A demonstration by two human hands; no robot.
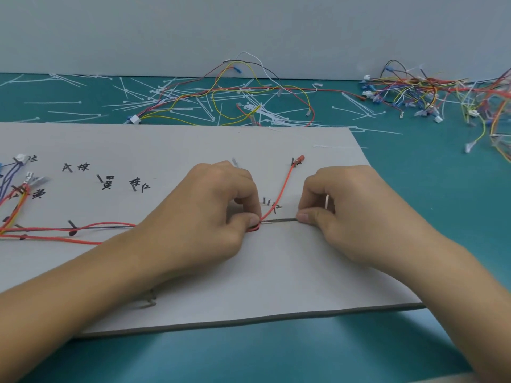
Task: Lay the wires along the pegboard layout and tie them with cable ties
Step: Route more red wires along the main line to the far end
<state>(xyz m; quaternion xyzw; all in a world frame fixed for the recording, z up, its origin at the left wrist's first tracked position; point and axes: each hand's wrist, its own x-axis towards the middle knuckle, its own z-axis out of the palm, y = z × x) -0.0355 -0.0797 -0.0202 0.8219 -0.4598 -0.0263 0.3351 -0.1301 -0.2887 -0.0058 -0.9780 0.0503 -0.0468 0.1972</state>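
Observation:
A grey pegboard (193,145) with small dark pegs and handwritten labels lies on the teal table. Red wires (91,225) and a dark wire run from a bundle at the board's left edge toward the middle. My left hand (210,208) pinches the red wire bundle at a bend near the centre. One red wire (284,186) climbs from there to a red terminal (300,159) by a peg. My right hand (345,214) pinches the end of a thin grey strand (279,220), probably a cable tie, stretched taut between both hands.
Loose white cable ties (193,100) and a tangled harness (249,89) lie on the teal table (428,175) behind the board. A larger heap of coloured wires (442,92) sits at the back right. A white wall stands behind.

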